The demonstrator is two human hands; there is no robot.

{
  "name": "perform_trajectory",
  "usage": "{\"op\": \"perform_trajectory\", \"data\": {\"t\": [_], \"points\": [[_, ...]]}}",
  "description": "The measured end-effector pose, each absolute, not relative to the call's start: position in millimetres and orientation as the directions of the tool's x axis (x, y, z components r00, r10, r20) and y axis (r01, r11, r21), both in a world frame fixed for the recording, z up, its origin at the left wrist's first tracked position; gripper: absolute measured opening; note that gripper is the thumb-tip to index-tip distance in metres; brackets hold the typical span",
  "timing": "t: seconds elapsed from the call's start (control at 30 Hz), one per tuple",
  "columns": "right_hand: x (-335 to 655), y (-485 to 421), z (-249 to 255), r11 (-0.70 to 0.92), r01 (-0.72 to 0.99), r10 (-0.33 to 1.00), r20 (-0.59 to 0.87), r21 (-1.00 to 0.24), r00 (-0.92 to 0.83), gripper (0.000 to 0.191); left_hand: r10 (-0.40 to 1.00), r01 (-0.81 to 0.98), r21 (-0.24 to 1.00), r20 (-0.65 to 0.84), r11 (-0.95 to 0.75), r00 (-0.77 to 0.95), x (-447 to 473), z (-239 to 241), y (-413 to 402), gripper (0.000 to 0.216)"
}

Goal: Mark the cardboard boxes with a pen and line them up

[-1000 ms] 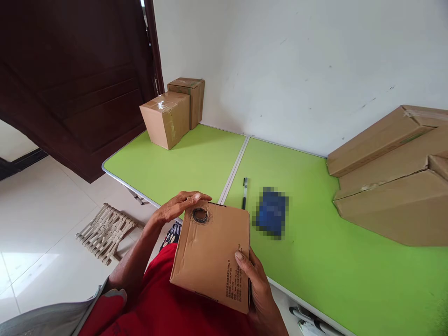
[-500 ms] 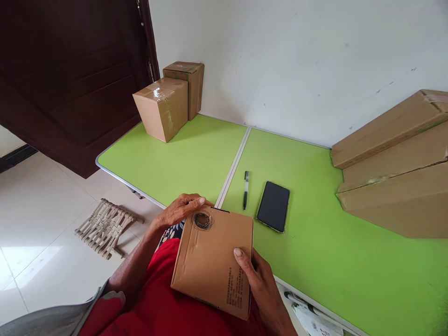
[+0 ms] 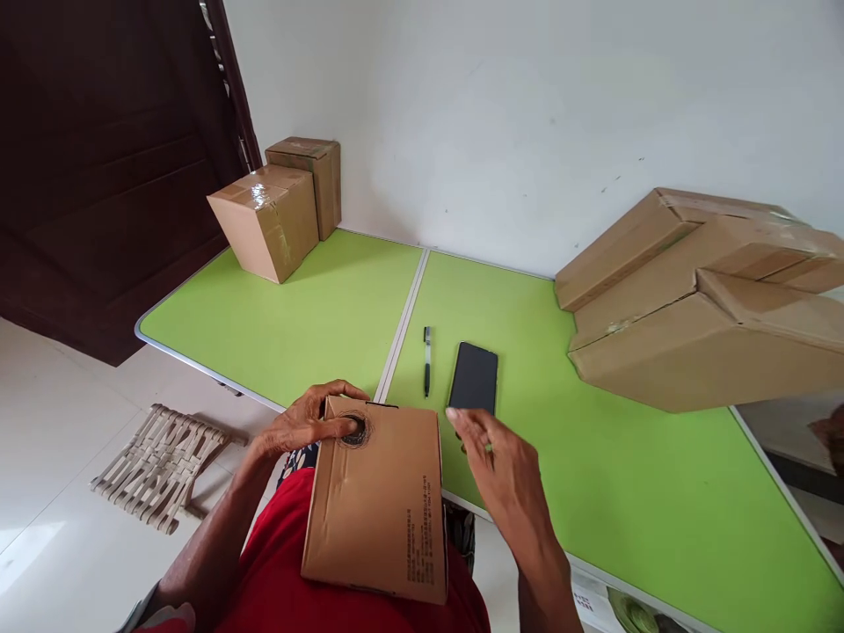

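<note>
A small brown cardboard box (image 3: 379, 501) leans against my red shirt, its printed face turned up. My left hand (image 3: 316, 420) grips its upper left corner, fingers behind the edge and thumb on the dark, pen-ringed hole (image 3: 356, 429). To the right of the box, my right hand (image 3: 498, 448) hovers over the table edge, apart from the box, with loosely bent fingers and nothing seen in them. It covers the lower end of a black phone (image 3: 475, 378). A pen (image 3: 427, 360) lies left of the phone.
Two taped cartons (image 3: 270, 215) stand at the back left of the green table (image 3: 309, 325). Several larger cartons (image 3: 665, 316) are grouped at the right. A woven folding stool (image 3: 162, 462) is on the floor at left, near a dark door (image 3: 112, 176).
My right hand has let go of the box and moved right, toward the phone. My left thumb has shifted onto the hole. The view has swung to the right.
</note>
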State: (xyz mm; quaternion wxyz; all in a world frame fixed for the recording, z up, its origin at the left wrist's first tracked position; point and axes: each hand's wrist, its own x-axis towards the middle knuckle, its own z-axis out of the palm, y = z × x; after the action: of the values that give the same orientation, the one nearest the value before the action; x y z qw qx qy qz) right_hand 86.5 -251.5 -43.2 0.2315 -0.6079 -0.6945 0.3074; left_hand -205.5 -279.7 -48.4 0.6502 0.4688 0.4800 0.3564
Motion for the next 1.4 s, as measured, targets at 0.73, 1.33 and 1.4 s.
{"op": "perform_trajectory", "data": {"t": [0.73,1.33,1.4], "points": [[34.1,-139.0,-68.2,0.029,0.939,0.956,-0.265,-0.344,-0.127,0.021,0.955,0.046,0.975,-0.221,0.216,0.2,-196.3,-65.0,-268.6,0.054],[20.7,-225.5,-9.1,0.369,0.772,0.767,-0.301,-0.517,-0.567,0.015,0.974,0.194,0.973,-0.157,0.125,0.161,-182.6,-45.9,-284.7,0.051],[19.9,-230.1,-11.7,0.378,0.783,0.782,-0.282,-0.495,-0.556,0.016,0.965,0.239,0.958,-0.201,0.157,0.17,-181.2,-43.3,-288.1,0.05]]}}
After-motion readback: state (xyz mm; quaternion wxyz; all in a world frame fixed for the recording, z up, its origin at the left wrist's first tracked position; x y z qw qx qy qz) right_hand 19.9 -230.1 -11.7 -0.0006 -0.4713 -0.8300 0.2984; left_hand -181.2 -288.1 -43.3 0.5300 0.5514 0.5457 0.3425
